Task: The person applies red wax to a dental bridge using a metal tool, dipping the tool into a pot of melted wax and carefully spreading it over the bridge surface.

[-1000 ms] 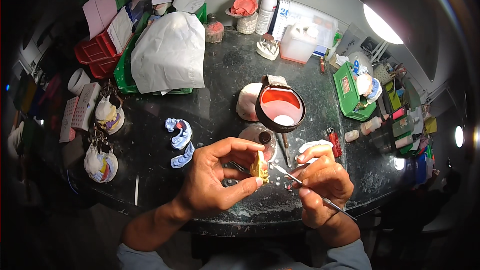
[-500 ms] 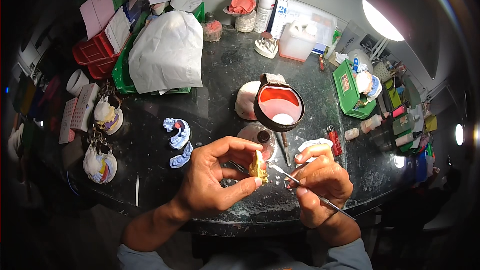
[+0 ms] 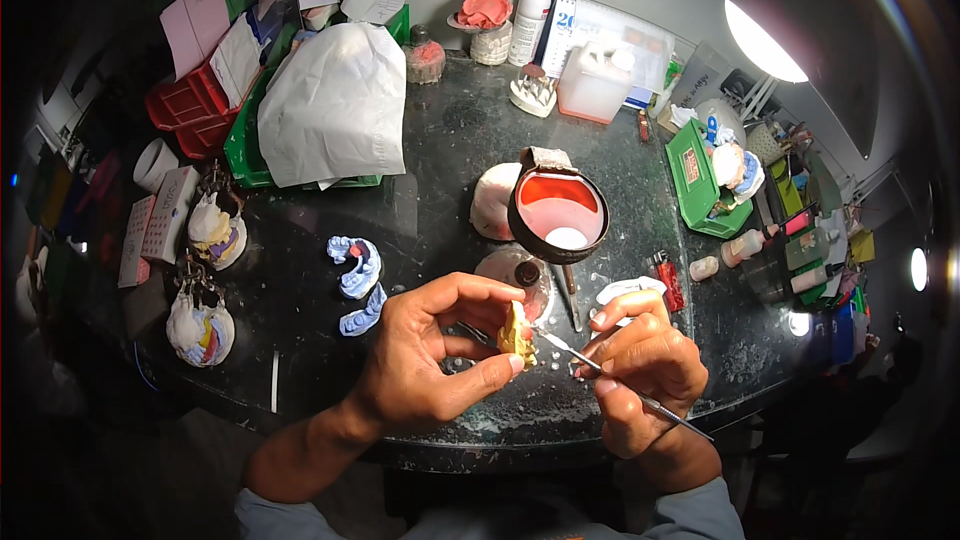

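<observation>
Yellow dental model [image 3: 516,339], metal tool [image 3: 569,346] just beside it.
Left hand [image 3: 432,350] pinches the model, right hand [image 3: 650,365] grips the tool; barely anything has shifted, work holding steady.

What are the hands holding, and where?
The left hand pinches a yellow model by its two ends; the right hand holds a thin tool near its middle.

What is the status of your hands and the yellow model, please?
Left hand gripping yellow model. Right hand holding metal tool close to model's right side, contact unclear. Nothing seen blocking the tool.
</observation>
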Available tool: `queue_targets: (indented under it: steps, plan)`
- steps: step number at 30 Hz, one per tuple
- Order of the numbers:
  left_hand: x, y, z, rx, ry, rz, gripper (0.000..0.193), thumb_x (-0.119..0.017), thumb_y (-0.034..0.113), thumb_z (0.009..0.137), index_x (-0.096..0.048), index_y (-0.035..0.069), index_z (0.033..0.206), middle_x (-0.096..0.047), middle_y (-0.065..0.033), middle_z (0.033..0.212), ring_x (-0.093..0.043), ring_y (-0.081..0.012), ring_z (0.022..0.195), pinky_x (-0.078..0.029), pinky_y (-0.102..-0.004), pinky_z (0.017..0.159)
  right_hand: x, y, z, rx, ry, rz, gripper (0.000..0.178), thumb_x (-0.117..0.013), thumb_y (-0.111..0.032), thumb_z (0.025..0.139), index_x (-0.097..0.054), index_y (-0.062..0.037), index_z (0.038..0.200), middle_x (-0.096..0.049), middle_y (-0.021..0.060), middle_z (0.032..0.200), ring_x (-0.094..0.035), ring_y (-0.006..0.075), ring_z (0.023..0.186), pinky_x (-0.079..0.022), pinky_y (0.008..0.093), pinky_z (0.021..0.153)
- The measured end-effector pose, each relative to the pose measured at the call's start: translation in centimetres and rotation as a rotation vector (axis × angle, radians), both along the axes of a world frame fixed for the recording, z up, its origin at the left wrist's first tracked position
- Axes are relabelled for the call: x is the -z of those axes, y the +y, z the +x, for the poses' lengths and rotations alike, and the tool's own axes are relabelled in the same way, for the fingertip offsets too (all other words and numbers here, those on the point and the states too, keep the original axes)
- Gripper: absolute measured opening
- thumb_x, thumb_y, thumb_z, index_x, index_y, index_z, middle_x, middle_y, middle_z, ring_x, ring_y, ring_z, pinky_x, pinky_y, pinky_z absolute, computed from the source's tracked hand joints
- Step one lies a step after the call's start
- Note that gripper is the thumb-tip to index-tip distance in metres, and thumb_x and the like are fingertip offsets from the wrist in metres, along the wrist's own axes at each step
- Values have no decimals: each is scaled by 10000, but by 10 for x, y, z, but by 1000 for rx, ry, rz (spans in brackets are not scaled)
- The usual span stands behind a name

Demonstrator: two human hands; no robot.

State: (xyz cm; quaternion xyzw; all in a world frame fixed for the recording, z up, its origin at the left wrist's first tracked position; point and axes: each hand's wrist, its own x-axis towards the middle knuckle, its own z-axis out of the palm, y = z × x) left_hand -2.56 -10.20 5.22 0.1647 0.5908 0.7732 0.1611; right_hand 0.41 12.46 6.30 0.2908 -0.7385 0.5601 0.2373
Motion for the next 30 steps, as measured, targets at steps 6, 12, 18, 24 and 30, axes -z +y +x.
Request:
queue_targets:
  steps: [6, 12, 18, 24, 30]
  plan:
    - [-1, 0, -1, 7, 17, -3, 485, -729, -111, 795, -551, -78, 1246, -665, -162, 1097, -675, -187, 1043, -620, -329, 877, 0, -4, -3, 203, 27, -109, 116, -669, 27, 765, -620, -26, 856, -682, 84, 798, -624, 269, 899, -495, 402, 840]
    - [1, -3, 0, -48, 7, 16, 447, -745, -96, 781, -534, -38, 1171, -654, -136, 1062, -676, -181, 1031, -620, -327, 867, -7, -1, -18, 338, -52, -87, 167, -707, 96, 800, -693, 41, 958, -656, 122, 923, -614, 167, 887, -499, 234, 669]
    - [1, -4, 1, -51, 19, 10, 408, -769, -36, 787, -553, -3, 1132, -663, -100, 1043, -680, -152, 980, -606, -309, 843, -18, 1, -20, 317, -123, -73, 141, -697, 90, 810, -686, 54, 946, -632, 112, 921, -610, 146, 846, -500, 228, 658]
    - [-1, -4, 1, -40, 29, 9, 394, -744, -78, 786, -549, -19, 1122, -673, -125, 1042, -694, -171, 978, -619, -331, 853, -16, 1, -17, 300, -138, -148, 128, -654, 91, 827, -656, 57, 951, -594, 111, 929, -581, 133, 842, -483, 223, 708]
    - [-2, -5, 1, -29, 24, 3, 383, -733, -82, 795, -554, -30, 1129, -678, -132, 1046, -698, -174, 979, -618, -334, 861, -5, 10, -13, 241, 1, -128, 129, -669, 31, 789, -644, 16, 915, -636, 94, 847, -570, 185, 850, -465, 305, 803]
